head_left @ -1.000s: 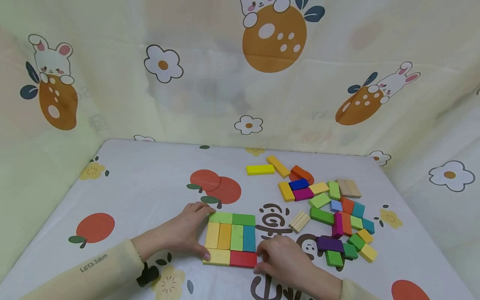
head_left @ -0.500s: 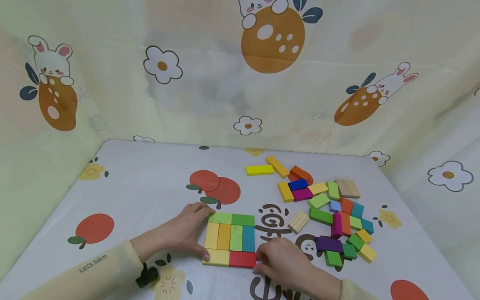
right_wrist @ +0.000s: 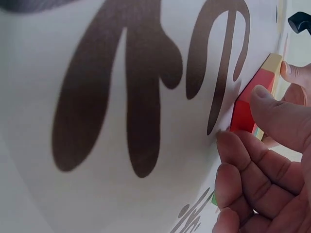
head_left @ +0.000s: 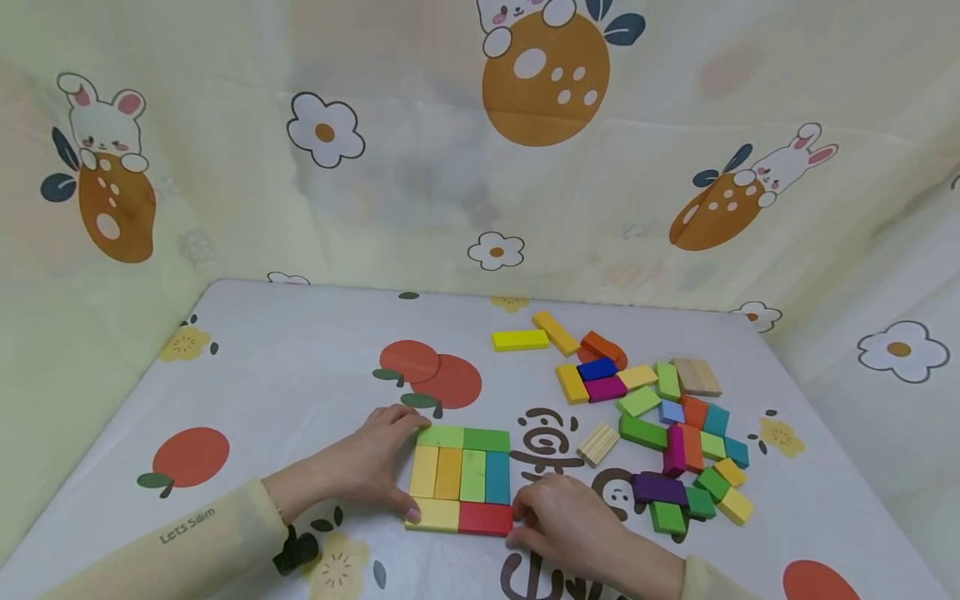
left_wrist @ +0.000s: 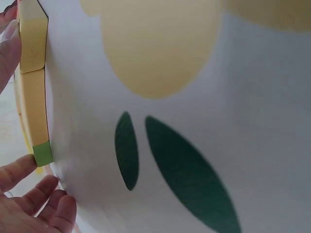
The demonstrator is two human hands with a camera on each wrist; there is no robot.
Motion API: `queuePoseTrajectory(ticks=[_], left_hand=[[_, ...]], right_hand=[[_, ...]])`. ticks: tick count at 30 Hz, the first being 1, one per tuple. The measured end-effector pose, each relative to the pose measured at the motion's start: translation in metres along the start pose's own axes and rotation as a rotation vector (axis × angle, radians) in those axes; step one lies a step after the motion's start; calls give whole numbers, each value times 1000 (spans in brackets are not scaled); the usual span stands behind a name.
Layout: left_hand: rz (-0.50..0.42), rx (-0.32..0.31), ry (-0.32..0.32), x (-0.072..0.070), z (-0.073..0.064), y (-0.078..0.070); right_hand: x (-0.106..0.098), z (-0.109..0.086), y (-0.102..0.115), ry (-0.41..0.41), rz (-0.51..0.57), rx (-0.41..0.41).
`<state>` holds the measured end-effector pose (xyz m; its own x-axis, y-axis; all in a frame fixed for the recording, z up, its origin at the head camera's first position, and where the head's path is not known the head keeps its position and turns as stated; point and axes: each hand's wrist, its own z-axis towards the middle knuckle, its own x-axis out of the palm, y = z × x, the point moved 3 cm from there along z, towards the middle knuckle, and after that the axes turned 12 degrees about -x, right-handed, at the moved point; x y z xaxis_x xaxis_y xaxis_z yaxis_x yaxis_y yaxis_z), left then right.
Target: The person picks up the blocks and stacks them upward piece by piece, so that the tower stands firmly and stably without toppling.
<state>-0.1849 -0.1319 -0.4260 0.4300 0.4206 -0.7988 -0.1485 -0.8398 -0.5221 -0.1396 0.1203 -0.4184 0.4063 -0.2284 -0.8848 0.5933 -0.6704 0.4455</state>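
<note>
Several coloured wooden blocks lie flush in a flat rectangle in the head view: a light green block (head_left: 441, 436) and a green block (head_left: 486, 439) at the far side, upright-running blocks between, a pale yellow block (head_left: 432, 514) and a red block (head_left: 485, 518) nearest. My left hand (head_left: 372, 458) spans the left side, thumb touching the pale yellow block, index fingertip at the light green block's corner. Beside the right end, my right hand (head_left: 566, 521) rests with loosely bent fingers. In the right wrist view its thumb touches the red block (right_wrist: 250, 104), index fingertip by its lower edge.
A loose spread of blocks covers the table's right side, including a purple block (head_left: 660, 487) and a green block (head_left: 642, 432). A ridged wooden block (head_left: 599, 444) lies nearer the rectangle. Two long yellow pieces, one a yellow block (head_left: 521, 340), lie farther back. A patterned cloth covers the table.
</note>
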Motion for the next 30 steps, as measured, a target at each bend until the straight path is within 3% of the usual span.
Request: queuePoseTrajectory(ticks=[6,11,22,27,30], left_hand=[[-1,-7,3,0,1,0],[3,-15,3,-1,0,0],[-3,-25,0,-2,-2,0],[-10,-24,-1,-1,-1,0],[-12,-17,-1,0,0,0]], right_hand=[[-6,-5,-5,13,20,28],[-24,-12,-21,-17,-49,23],[-80,-25,-111,-172,-161,164],[-92,-17,-139,-169,-271,171],[-94,-10,-150,-123,-312,198]])
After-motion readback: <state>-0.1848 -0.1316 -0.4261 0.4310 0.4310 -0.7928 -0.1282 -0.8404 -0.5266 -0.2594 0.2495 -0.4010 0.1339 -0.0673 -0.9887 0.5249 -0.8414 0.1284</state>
